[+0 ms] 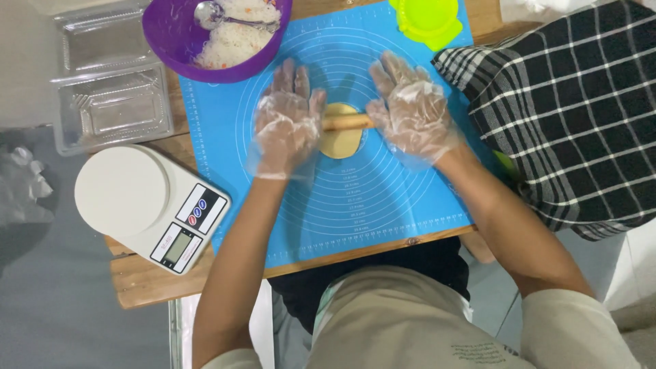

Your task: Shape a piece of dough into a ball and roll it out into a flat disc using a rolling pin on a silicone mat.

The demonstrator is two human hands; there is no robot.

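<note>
Both my hands wear thin clear plastic gloves. My left hand [287,119] and my right hand [410,109] lie flat, palms down, on the two ends of a wooden rolling pin [348,122]. The pin rests across a small flat round of pale dough [340,142] in the middle of a blue silicone mat [383,191] marked with rings. Most of the pin is hidden under my palms.
A purple bowl [174,34] of white shredded filling with a spoon [212,12] stands at the mat's far left. A white kitchen scale [147,205] sits left, clear plastic boxes [109,89] behind it, a yellow-green press mould [429,19] at the top, a checked cloth [567,116] at right.
</note>
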